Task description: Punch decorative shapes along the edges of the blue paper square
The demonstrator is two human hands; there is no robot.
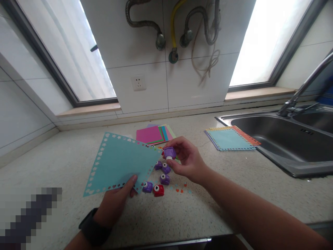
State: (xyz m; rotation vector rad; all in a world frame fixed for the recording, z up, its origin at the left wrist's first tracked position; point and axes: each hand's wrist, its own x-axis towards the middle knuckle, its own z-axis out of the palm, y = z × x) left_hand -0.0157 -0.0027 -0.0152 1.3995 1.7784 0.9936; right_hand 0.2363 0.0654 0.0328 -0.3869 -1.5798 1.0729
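Note:
My left hand (117, 201) pinches the near edge of a teal paper sheet (119, 161) whose border is punched with small shapes, and holds it up off the counter. My right hand (186, 158) is closed round a small purple paper punch (169, 152) at the sheet's right corner. Under that hand, several more small punches lie on the counter: purple ones (164, 173) and a red one (158, 190). Tiny coloured paper bits (180, 190) are scattered beside them.
A stack of coloured paper (153, 134) lies behind the sheet. Another stack of punched sheets (230, 139) rests by the steel sink (283, 139) at the right, with a tap (303, 88). The speckled counter (65, 152) meets a tiled wall with a socket (138, 83) and hoses.

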